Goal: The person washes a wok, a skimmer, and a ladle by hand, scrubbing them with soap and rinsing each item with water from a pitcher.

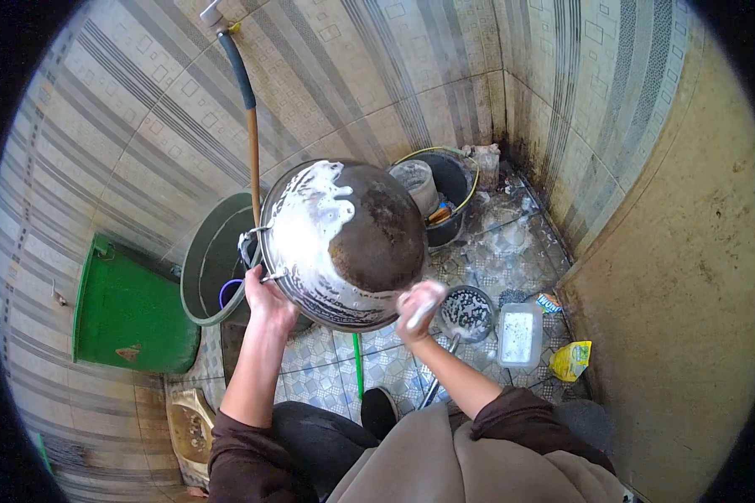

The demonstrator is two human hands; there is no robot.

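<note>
A large metal wok is tilted with its dark, sooty underside toward me, and white foam coats its left half. My left hand grips the wok's rim by the loop handle at the lower left. At the lower right edge, my right hand is closed on a white foamy pad, blurred and pressed close to the wok's side. Below that hand, a frying pan with suds in it rests on the tiled floor.
A grey-green tub and a green bin stand at the left. Behind the wok is a black bucket holding a whitish container. A hose hangs from the tap. At right lie a plastic box and a yellow packet.
</note>
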